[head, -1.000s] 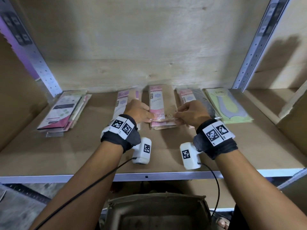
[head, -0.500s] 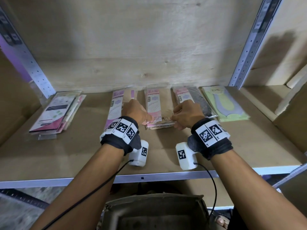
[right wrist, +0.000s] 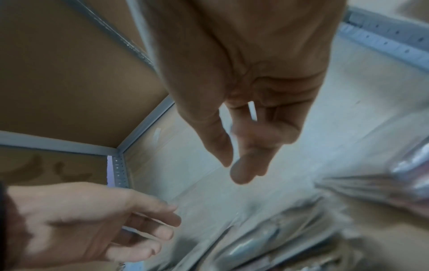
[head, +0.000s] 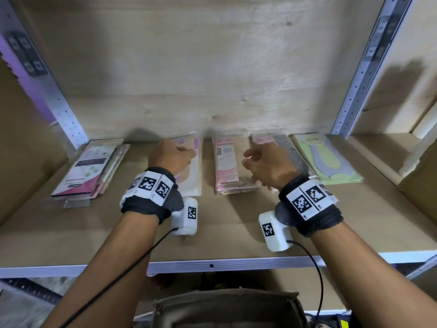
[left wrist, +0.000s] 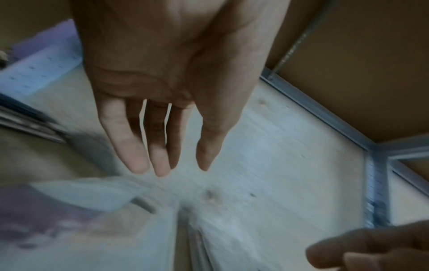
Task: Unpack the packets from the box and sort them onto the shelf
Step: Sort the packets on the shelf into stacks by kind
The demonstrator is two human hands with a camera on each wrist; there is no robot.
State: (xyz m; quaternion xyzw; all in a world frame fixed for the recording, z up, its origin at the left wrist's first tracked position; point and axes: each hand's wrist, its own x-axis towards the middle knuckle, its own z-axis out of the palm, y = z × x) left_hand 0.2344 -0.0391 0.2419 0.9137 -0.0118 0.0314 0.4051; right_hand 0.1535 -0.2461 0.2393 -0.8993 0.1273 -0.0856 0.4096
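- Both hands have let go of the middle stack of packets (head: 227, 169), which they pinched by its near edge half a second ago; it now lies on its own in the centre of the head view, on the shelf (head: 224, 235).
- The left hand (head: 171, 157) has lifted and drifted left; it hangs above the pale packet (head: 192, 176) just left of centre. In the left wrist view its fingers (left wrist: 137, 146) hang straight and slack, holding nothing.
- The right hand (head: 267, 166) has also risen, to the right of the middle stack and in front of the dark packet (head: 286, 152). Its fingers (right wrist: 246, 161) are loosely spread and empty in the right wrist view.
- Other sorted piles are unchanged: the pink and white stack (head: 87, 171) at centre left of the frame, and the green packet (head: 326, 159) at centre right.
- My reading: squaring up that stack is finished, so this placement is done and the hands are free.
- The box (head: 227, 308) sits at the bottom centre of the head view, below the shelf edge; its inside is too dark to tell what is left in it. The likely next step is to reach down there for more packets.
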